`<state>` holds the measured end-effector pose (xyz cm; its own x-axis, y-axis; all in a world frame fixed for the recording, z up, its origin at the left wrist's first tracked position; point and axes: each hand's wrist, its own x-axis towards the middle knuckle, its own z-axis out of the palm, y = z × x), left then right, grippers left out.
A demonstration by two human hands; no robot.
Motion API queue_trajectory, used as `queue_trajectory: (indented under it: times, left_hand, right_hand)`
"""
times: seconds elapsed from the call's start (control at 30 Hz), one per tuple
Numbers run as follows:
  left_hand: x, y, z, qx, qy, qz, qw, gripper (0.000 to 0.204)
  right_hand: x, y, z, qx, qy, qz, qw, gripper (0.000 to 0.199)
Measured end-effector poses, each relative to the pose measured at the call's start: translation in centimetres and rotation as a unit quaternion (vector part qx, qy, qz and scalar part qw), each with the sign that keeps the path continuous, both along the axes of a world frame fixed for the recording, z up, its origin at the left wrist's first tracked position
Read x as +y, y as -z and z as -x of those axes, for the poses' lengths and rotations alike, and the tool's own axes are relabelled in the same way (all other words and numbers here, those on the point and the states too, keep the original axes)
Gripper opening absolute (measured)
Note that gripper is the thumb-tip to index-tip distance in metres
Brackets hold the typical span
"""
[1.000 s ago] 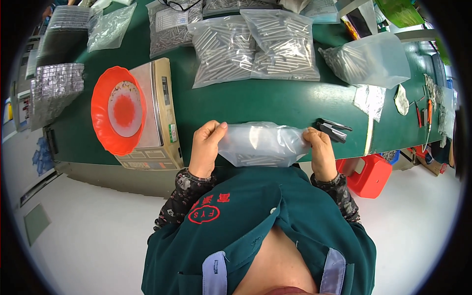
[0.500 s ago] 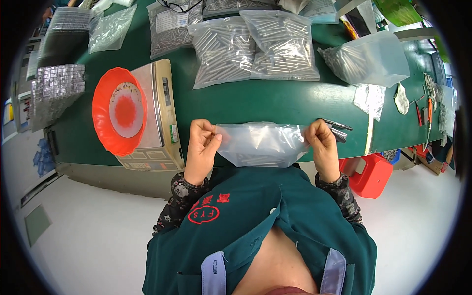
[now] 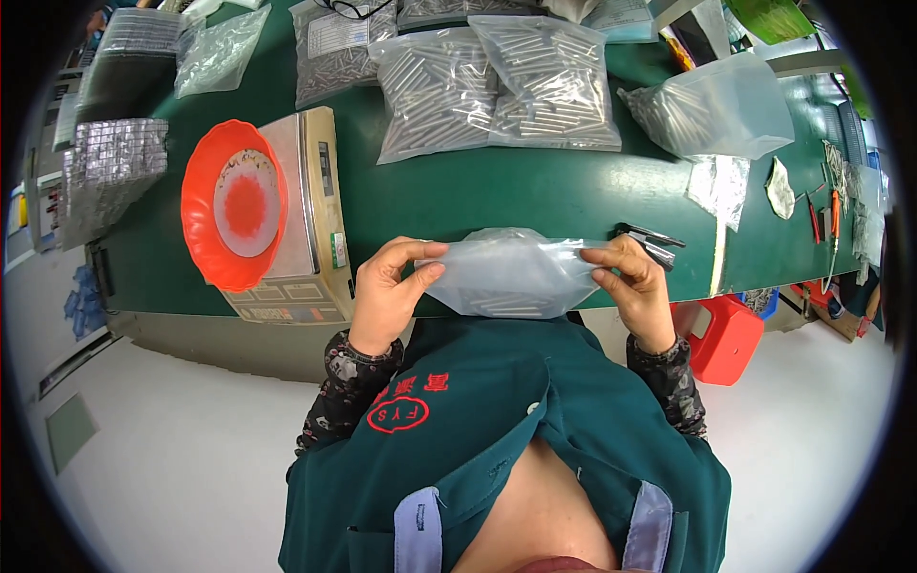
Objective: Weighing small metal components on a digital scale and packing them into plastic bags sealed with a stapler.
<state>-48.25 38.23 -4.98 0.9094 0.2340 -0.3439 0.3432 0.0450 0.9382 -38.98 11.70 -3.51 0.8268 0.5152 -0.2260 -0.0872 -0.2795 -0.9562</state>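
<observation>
A clear plastic bag (image 3: 516, 272) is stretched between my hands at the front edge of the green table, with several metal pins (image 3: 506, 304) in its bottom on the near side. My left hand (image 3: 394, 286) pinches the bag's left top corner between thumb and fingers. At the right top corner, my right hand (image 3: 632, 285) pinches the plastic the same way. Just beyond the right hand lies a black stapler (image 3: 650, 244), apart from the bag. To the left, an orange-red plastic bowl (image 3: 232, 205) rests on a weighing scale (image 3: 310, 205).
Bags full of metal pins (image 3: 439, 95) lie along the far side of the table (image 3: 458, 196). A tipped translucent bin (image 3: 740, 105) with pins stands at the far right. Bubble-wrapped stacks (image 3: 115, 177) are at left; a red stool (image 3: 726, 339) is below the right edge.
Both hands have shifted slightly and turned inward, with the grip on the corners changed. The bag's far side now bulges upward and its top edge is less taut.
</observation>
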Motion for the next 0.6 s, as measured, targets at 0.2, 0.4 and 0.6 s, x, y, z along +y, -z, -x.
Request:
queue_trajectory:
  times: [0.2, 0.4, 0.6]
  left_hand:
    - [0.4, 0.0, -0.1, -0.075, 0.027, -0.086, 0.993, 0.018]
    - [0.8, -0.7, -0.4, -0.126, 0.079, -0.196, 0.969, 0.018]
    - [0.8, -1.0, -0.4, -0.172, 0.091, -0.245, 0.950, 0.016]
  right_hand:
    - [-0.3, 0.0, 0.4, -0.067, 0.005, 0.032, 0.997, 0.030]
    - [0.1, -0.5, 0.7, -0.122, 0.010, 0.071, 0.990, 0.036]
    - [0.6, -1.4, 1.0, -0.174, 0.015, 0.122, 0.977, 0.028]
